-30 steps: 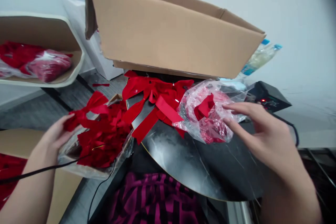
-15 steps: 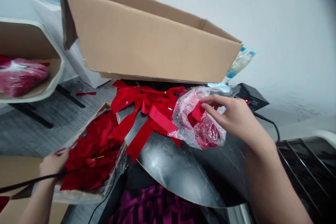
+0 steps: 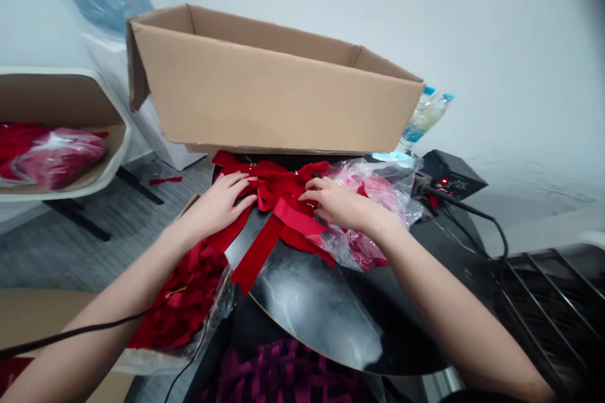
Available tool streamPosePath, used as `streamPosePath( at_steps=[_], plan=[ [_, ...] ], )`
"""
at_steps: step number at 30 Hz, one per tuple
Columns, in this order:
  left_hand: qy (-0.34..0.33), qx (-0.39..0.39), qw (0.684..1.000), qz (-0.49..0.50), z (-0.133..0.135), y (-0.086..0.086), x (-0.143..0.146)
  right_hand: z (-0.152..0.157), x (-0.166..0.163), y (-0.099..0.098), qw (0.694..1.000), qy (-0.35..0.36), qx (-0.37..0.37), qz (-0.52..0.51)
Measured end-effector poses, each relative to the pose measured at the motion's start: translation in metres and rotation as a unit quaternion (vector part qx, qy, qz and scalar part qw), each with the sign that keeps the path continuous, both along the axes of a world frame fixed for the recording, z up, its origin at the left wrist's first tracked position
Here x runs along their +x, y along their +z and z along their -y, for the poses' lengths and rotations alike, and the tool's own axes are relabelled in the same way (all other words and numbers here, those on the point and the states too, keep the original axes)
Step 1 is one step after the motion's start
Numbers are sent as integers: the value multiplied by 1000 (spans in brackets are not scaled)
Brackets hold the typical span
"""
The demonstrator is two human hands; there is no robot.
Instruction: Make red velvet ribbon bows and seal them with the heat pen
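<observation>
Several red velvet bows (image 3: 262, 245) lie in a pile at the back of the dark round table (image 3: 312, 308), their tails hanging toward me. My left hand (image 3: 224, 201) rests on the left part of the pile, fingers spread. On the right part lies my right hand (image 3: 333, 201), its fingers bent and apart over the bows. Right beside it, a clear plastic bag (image 3: 378, 201) with red pieces inside sits on the table. Below my left forearm, a lined box holds many red velvet pieces (image 3: 189, 308).
A large open cardboard box (image 3: 278, 101) stands behind the table. At right are a black device (image 3: 451, 176) with a red light and cable, and a metal rack (image 3: 553, 308). A chair (image 3: 113, 164) at left holds a bagged red bundle (image 3: 66, 157).
My left hand has moved from the box of red pieces up to the bows on the table. My right hand has left the plastic bag and moved left onto the pile.
</observation>
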State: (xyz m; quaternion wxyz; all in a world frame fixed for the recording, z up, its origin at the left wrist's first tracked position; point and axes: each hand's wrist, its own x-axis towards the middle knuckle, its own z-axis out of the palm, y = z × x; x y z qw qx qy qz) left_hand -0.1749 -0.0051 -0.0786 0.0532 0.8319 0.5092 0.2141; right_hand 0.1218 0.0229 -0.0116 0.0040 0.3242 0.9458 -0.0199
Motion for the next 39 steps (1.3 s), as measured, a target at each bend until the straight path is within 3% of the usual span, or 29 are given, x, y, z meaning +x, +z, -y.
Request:
streamPosePath(
  at_steps=[3,7,14,18,23,26,28,31,34,37,39],
  plan=[
    [7,10,1000,-22,2,-8,7,-1,7,8,1000,25,17,1],
    [28,46,997,-59,8,-3,25,-4,7,24,998,32,51,-14],
    [15,82,990,-110,11,5,43,-6,10,56,990,-24,86,-108],
    [14,90,989,-117,12,3,47,-5,13,82,978,-68,104,-168],
    [26,91,990,-109,12,-1,50,-2,20,123,978,-52,107,-169],
    [46,95,990,-97,17,11,51,9,26,145,976,-67,77,-192],
    [66,109,990,-66,25,31,55,19,31,153,972,-92,72,-205],
    [58,154,982,97,39,69,74,31,34,150,973,-95,91,-188],
    [-59,102,967,224,47,98,104,39,35,135,984,-26,31,-175],
    [-138,-26,945,296,48,105,133,51,41,120,977,13,-30,-211],
    [-125,-89,927,341,47,102,145,64,49,111,965,-44,43,-254]
  ],
)
